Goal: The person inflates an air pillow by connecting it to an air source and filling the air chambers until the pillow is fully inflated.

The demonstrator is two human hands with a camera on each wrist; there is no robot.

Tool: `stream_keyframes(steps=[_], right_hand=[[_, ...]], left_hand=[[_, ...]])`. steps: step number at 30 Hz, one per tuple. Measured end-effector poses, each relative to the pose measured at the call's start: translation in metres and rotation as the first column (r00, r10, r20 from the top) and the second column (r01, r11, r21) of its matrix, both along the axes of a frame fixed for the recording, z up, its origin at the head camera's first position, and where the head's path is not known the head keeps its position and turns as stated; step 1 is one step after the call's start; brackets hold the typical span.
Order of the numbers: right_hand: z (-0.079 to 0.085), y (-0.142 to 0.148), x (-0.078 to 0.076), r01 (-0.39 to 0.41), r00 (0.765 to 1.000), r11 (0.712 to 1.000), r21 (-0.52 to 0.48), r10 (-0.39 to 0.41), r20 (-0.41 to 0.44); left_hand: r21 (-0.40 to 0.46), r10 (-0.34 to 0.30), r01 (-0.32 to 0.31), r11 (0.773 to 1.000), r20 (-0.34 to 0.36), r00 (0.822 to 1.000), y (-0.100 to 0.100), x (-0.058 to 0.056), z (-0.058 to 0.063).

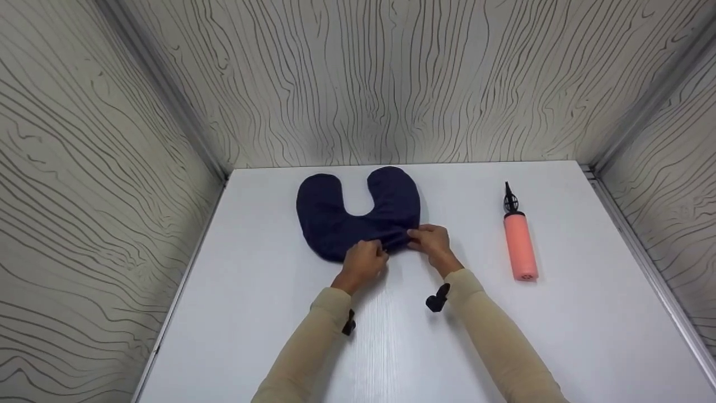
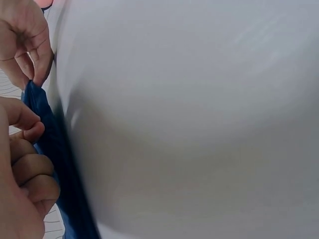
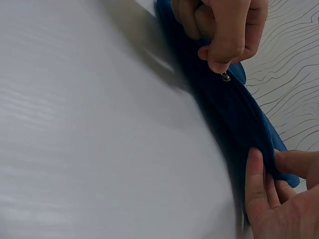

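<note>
A dark blue U-shaped neck pillow point(image 1: 358, 226) lies on the white table with its open side facing away. Along its near edge runs a zipper, whose small metal slider point(image 3: 226, 77) shows in the right wrist view. My left hand point(image 1: 364, 262) pinches the zipper pull at the middle of that edge; the pull itself is mostly covered by the fingers. To the right, my right hand point(image 1: 432, 242) pinches the fabric at the pillow's near right corner between thumb and fingers. The left wrist view shows the left hand point(image 2: 27, 174) beside the blue edge.
A pink hand pump point(image 1: 520, 246) with a black nozzle lies on the right of the white table point(image 1: 235, 313). Wood-grain panels point(image 1: 358, 84) stand behind and at both sides, with grey metal strips along the corners.
</note>
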State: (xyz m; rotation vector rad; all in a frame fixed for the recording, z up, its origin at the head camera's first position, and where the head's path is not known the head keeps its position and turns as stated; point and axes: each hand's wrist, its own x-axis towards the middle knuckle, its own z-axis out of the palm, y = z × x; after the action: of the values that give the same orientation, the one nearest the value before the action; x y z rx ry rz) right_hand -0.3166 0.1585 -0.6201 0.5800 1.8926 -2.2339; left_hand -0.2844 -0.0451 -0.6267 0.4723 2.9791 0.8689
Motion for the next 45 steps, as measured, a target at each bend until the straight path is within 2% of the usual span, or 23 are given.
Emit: stream_keyframes(steps=[8,23,31,45], right_hand=[[-0.002,0.002,0.0,-0.006,1.0,1.0,0.015,0.007,-0.004],[-0.001,0.007,-0.001,0.009,1.0,1.0,-0.013,-0.009,0.012],[-0.002,0.007,0.0,-0.008,1.0,1.0,-0.008,0.008,0.006],[0.0,0.009,0.006,-0.014,1.0,1.0,-0.011,0.014,0.017]], left_hand=[[0.035,-0.021,0.021,0.999,-0.001,1.0,-0.007,0.002,0.001],[0.055,-0.025,0.026,0.998,-0.006,1.0,-0.023,0.007,-0.002],[0.073,-0.019,0.019,0.997,-0.001,1.0,-0.027,0.007,-0.005],[0.041,-0.011,0.011,0.999,-0.003,1.0,-0.028,0.007,-0.005]])
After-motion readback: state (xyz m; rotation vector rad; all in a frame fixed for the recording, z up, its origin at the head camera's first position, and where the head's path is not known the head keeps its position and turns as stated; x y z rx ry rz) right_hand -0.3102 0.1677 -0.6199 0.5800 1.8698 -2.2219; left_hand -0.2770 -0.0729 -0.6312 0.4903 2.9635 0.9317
